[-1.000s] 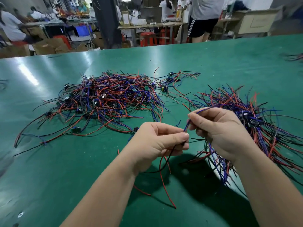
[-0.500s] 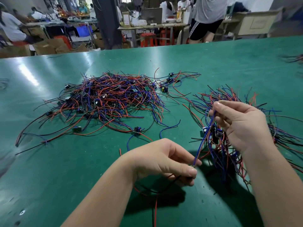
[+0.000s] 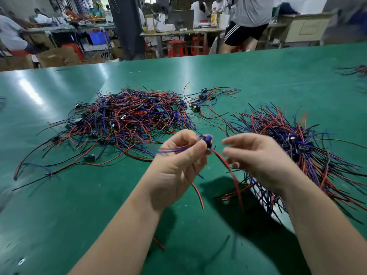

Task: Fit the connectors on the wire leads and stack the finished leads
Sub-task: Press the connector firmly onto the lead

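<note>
1. Head view: the left hand [image 3: 176,167] pinches a small blue-and-black connector [image 3: 207,141] between thumb and fingertips, raised above the glossy green worktop [image 3: 59,215].
2. A thin red wire lead [image 3: 228,169] hangs from the connector towards the worktop.
3. The right hand [image 3: 258,159], blurred, is released with its fingers loosely extended just beside the connector.
4. A tangled heap of red, blue and black leads [image 3: 129,120] lies far left.
5. A bunched stack of like leads [image 3: 301,147] lies at the right, behind the right hand.

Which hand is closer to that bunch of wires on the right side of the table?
Right. The right hand is just left of the bunch; the left hand is farther left again.
</note>
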The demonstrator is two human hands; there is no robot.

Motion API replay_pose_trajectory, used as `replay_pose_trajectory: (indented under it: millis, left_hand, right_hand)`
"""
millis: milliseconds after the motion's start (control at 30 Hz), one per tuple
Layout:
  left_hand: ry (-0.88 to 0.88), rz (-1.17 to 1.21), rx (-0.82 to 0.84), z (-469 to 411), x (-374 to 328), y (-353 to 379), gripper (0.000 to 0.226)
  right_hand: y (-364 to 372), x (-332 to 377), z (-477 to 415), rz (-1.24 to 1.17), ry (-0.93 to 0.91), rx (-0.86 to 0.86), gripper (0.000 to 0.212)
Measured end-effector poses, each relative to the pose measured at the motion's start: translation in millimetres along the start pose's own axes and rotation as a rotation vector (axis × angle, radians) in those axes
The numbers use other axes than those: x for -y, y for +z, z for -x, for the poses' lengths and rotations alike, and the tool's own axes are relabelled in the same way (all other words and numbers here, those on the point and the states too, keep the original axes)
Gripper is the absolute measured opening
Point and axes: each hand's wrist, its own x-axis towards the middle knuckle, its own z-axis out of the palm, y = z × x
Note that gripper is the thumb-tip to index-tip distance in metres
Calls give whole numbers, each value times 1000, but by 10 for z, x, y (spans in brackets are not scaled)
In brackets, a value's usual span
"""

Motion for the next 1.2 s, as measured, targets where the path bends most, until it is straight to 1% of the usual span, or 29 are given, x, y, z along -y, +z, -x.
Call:
replay_pose_trajectory:
  millis: [33, 67, 100, 133, 200, 300, 400, 567, 667, 800, 867, 1000, 1067, 1100, 1133, 1167, 1200]
  left_hand:
    - [58, -8, -77, -23, 18, 6, 21]
    - [120, -50, -147, -43, 44, 12, 17]
    - [193, -132, -202, -61, 78, 14, 15]
    - [270, -242, -242, -74, 113, 23, 17]
    - [395, -428, -282, -82, 173, 29, 23]
    - [505, -577, -236, -46, 223, 19, 24]
    - [572, -756, -184, -21, 281, 6, 25]
    - [618, -961, -135, -12, 295, 34, 25]
    - [574, -912, -187, -7, 291, 53, 25]
    - [351, -662, -281, -8, 284, 68, 14]
    - [294, -623, -312, -20, 268, 49, 4]
    - [223, -629, -347, -54, 258, -11, 14]
    - [161, -613, -388, -74, 267, -49, 14]
    - [129, -609, -408, -86, 271, -68, 13]
    - [101, -611, -424, -94, 277, -86, 12]
    - [79, -614, -437, -103, 284, -104, 12]
    - [63, -613, -447, -107, 285, -120, 12]
  right_hand:
    - [38, -16, 22, 89, 14, 94, 19]
    - [78, -23, 43, 124, 21, 161, 24]
    - [115, -22, 61, 94, 21, 202, 25]
    - [145, -16, 72, 10, 19, 222, 23]
    - [190, 11, 82, -180, 30, 218, 20]
    - [209, 58, 92, -329, 70, 151, 16]
    - [196, 82, 86, -498, 93, 101, 12]
    - [171, 71, 39, -558, 81, 75, 10]
    - [151, 58, 30, -533, 72, 59, 10]
    - [166, 25, 28, -485, 88, 46, 9]
    - [172, 10, 21, -473, 85, 43, 9]
    - [169, -28, 13, -382, 66, 33, 19]
    - [163, -40, 7, -289, 85, 23, 14]
    - [156, -47, 2, -235, 106, 19, 15]
    - [143, -55, -5, -157, 126, 12, 20]
    - [119, -57, -5, -26, 134, 1, 24]
    - [73, -54, 3, 156, 121, -6, 27]
